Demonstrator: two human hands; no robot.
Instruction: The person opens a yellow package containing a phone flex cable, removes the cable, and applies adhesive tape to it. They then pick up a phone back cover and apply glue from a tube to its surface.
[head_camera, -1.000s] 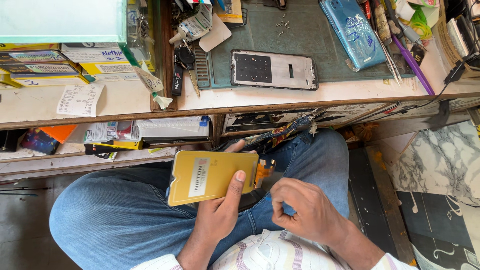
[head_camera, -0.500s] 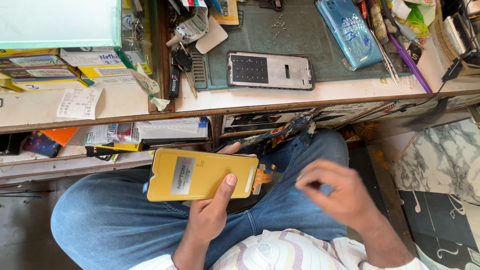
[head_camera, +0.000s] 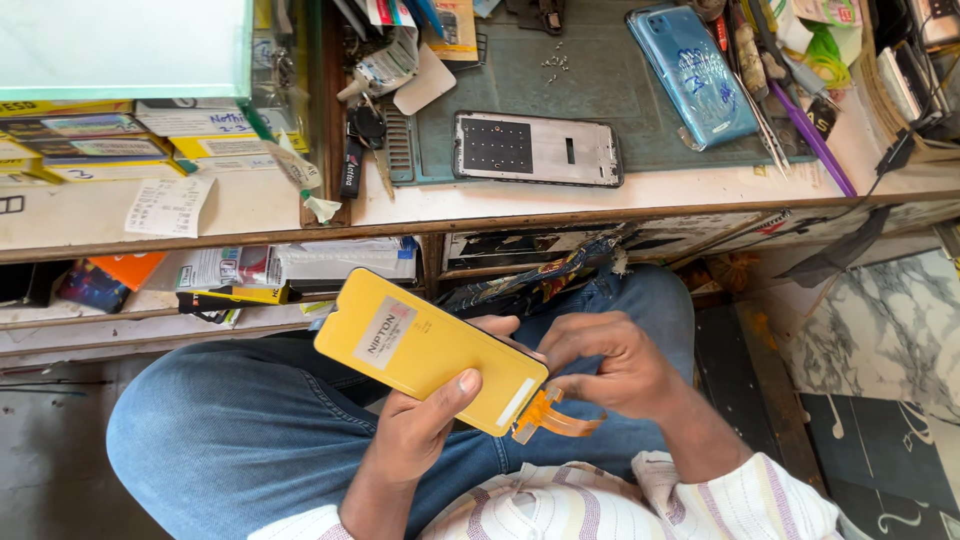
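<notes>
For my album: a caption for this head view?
Left hand holds a yellow phone screen; right hand pinches its orange ribbon cable.

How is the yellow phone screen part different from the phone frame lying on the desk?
The yellow screen panel is held tilted above the lap by the left hand; the grey phone frame lies flat on the green mat, untouched. The panel is plain yellow with a sticker and an orange ribbon cable, touched by the right hand; the frame is dark and silver. Both are phone-shaped rectangles.

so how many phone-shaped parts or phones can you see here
3. A yellow-backed screen panel in the left hand over the lap, a bare phone frame on the green mat, and a blue phone at the mat's far right. More may lie hidden in the clutter.
</notes>
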